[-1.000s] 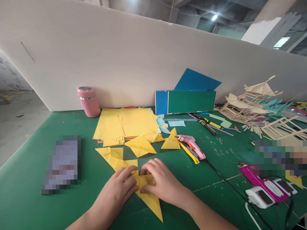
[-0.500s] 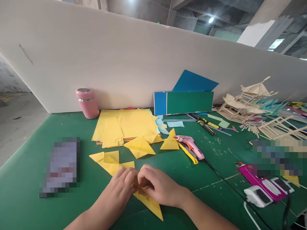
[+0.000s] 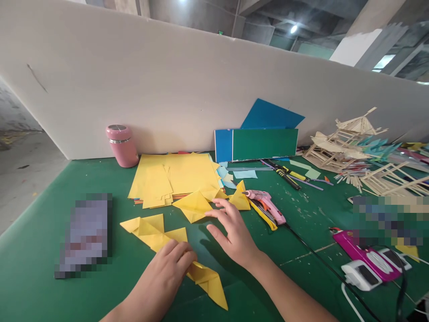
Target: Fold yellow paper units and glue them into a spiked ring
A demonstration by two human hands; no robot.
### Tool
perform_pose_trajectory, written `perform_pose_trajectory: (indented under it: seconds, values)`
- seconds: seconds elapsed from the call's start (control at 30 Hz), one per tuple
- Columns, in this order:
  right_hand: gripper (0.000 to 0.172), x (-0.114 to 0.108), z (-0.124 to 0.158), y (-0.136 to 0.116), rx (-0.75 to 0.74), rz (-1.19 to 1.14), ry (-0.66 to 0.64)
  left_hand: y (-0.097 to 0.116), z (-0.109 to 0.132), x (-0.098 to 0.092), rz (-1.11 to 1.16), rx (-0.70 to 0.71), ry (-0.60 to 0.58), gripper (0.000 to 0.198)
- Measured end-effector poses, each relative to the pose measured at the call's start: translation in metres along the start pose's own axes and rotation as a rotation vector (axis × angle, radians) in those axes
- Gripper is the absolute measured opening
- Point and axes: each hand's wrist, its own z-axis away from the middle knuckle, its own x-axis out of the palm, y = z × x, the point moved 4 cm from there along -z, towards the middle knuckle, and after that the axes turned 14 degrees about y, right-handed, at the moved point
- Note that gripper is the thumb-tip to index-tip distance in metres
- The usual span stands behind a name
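My left hand (image 3: 169,268) is closed on the middle of a long strip of folded yellow paper (image 3: 209,281), which slants across the green table and is partly hidden under the fingers. My right hand (image 3: 231,228) is raised with its fingers apart and holds nothing. Its fingertips are close to a folded yellow paper piece (image 3: 192,205); whether they touch it I cannot tell. Another folded yellow triangle (image 3: 240,197) stands behind that hand, beside a pink hot glue gun (image 3: 266,205).
A stack of yellow paper (image 3: 181,172) lies near the white partition (image 3: 167,89), beside a pink flask (image 3: 122,145). A yellow-handled tool (image 3: 268,219) lies by the glue gun. Its cable runs near a magenta power strip (image 3: 365,255). Stick models (image 3: 342,143) stand at right.
My right hand has let go of the folded strip and moved up and to the right, its fingers opening. My left hand stays on the strip, whose far end has shifted slightly left.
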Motion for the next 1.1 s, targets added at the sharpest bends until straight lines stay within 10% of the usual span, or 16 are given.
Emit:
perform_pose_trajectory:
  seconds: [0.3,0.6,0.8,1.1]
  values:
    - [0.014,0.018,0.003,0.001,-0.040,0.061,-0.090,0.015,0.001,0.004,-0.342,0.067,-0.220,0.027]
    - [0.021,0.007,-0.003,-0.005,-0.146,-0.017,0.114,0.026,0.011,0.010,-0.490,0.191,-0.096,0.023]
    - [0.014,-0.008,-0.003,-0.002,0.003,-0.085,0.330,-0.003,-0.008,-0.003,-0.521,0.050,-0.153,0.026]
    - [0.010,-0.002,-0.001,0.006,0.192,-0.117,0.255,-0.051,-0.029,-0.014,-0.338,-0.011,0.001,0.029]
